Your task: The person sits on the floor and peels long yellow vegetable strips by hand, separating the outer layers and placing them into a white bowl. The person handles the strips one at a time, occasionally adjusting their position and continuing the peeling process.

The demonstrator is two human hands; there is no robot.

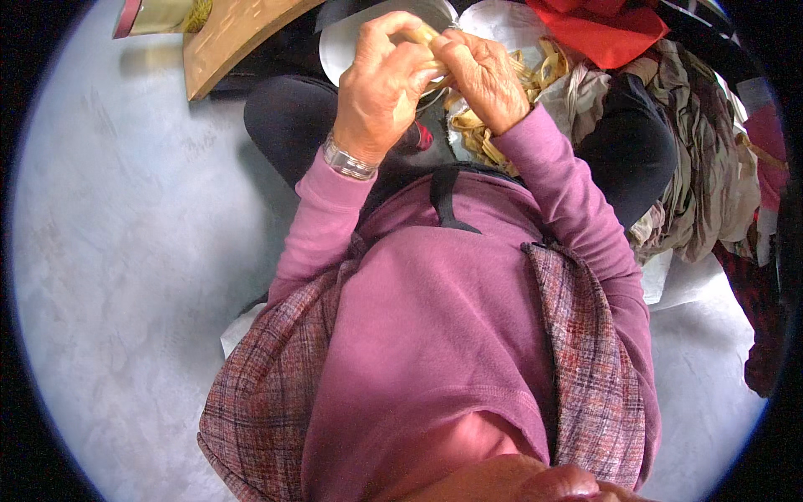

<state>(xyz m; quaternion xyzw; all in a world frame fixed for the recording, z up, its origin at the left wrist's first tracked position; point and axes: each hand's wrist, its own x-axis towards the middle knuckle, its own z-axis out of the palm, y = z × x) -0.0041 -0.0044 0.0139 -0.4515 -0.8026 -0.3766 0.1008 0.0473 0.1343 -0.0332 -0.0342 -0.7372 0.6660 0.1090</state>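
Pinched between the fingers of both hands is a pale yellow strip (424,34), folded or bunched where they meet. My left hand (376,88), with a metal-banded watch (349,162) at its wrist, grips it from the left. From the other side my right hand (486,78) closes on it, thumb and fingers nearly touching my left fingertips. Below and beyond my right hand lies a loose heap of similar yellowish flat strips (473,128), on whitish cloth over my lap. My fingers hide part of the held strip, and its exact material is unclear.
A curved wooden piece (244,41) stands at the upper left, beside a clear container with a reddish end (157,16). White rounded objects (335,53) lie beyond my hands. Red material (602,31) and crumpled patterned cloth (696,157) are on the right, by my knee.
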